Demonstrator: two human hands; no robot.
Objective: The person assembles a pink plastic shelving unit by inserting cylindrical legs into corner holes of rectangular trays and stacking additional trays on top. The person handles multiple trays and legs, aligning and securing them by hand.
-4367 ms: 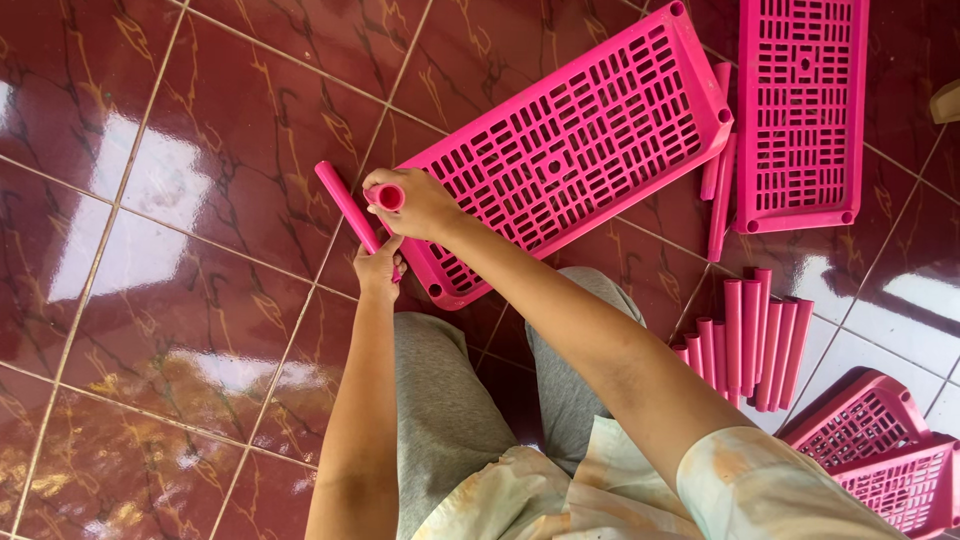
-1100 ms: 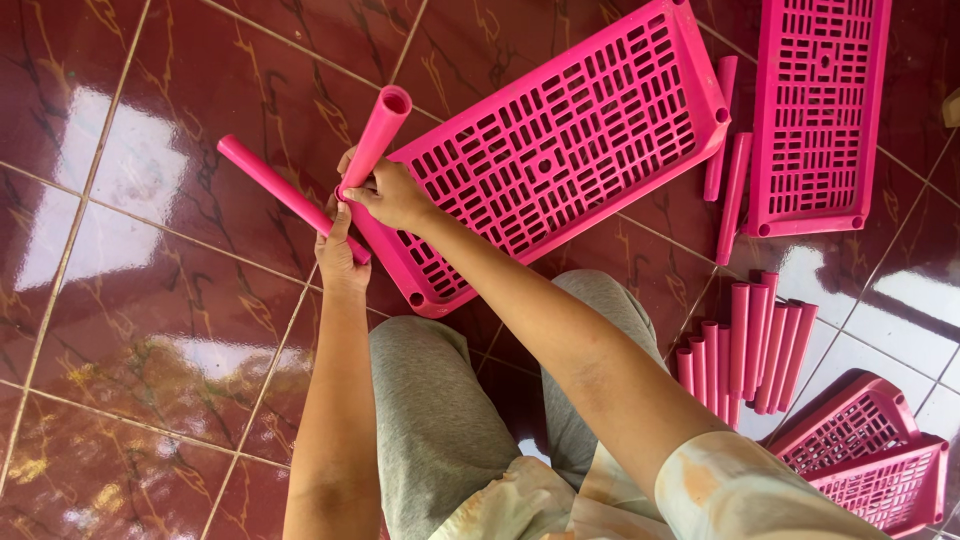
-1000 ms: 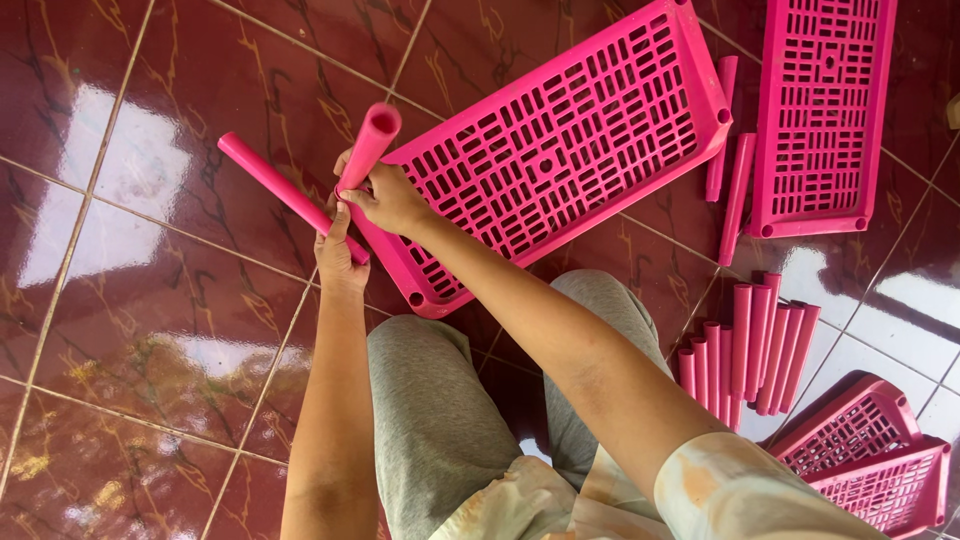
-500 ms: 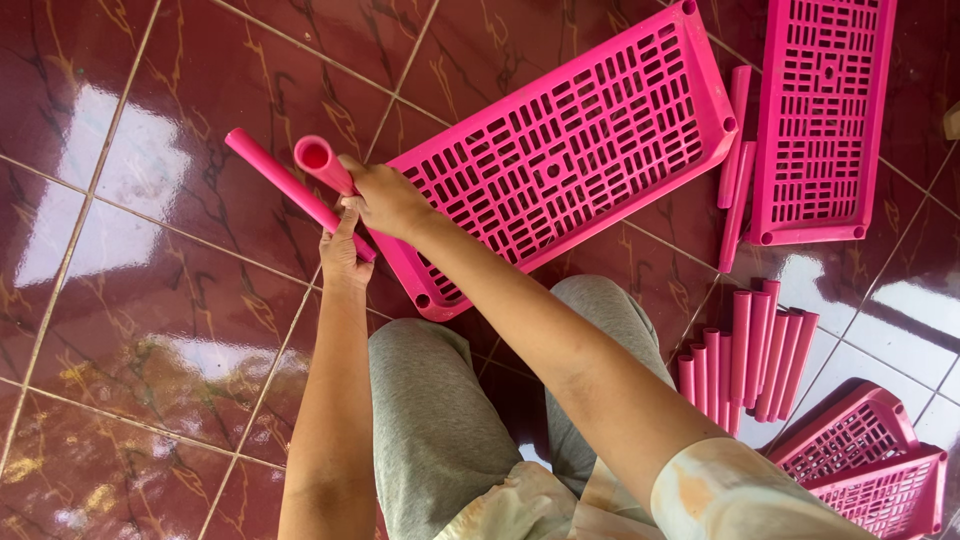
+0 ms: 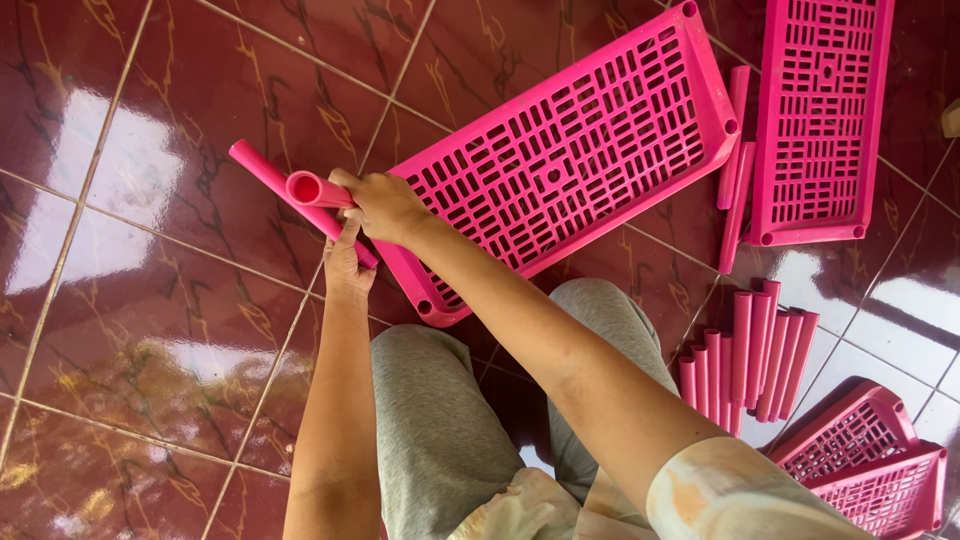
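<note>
Here your right hand (image 5: 385, 205) is closed around a short pink tube (image 5: 312, 189), its open round end turned up toward the camera, and you hold it right at the near corner of the big pink slatted shelf (image 5: 570, 165). Your left hand (image 5: 347, 265) comes up from below and grips a longer pink tube (image 5: 290, 197) that slants away to the upper left across the floor; the two tubes cross just beside your knuckles, touching or nearly so. Both hands are shut on their tubes, fingers wrapped, thumbs hidden from this angle.

The shelf lies tilted on the dark red tiled floor (image 5: 130, 300), one long edge toward your knees, which keeps its corner sockets within reach of both hands. From the way the tubes meet the corner, they look like legs being held at the socket there, though the socket itself is covered by your fingers.

A second pink shelf (image 5: 820, 120) lies flat at the upper right, with a couple of loose tubes (image 5: 735, 165) between the two shelves. A bundle of spare pink tubes (image 5: 750, 350) lies side by side near your right knee, and two smaller pink baskets (image 5: 870, 470) sit nested at the lower right, well apart from your hands.
</note>
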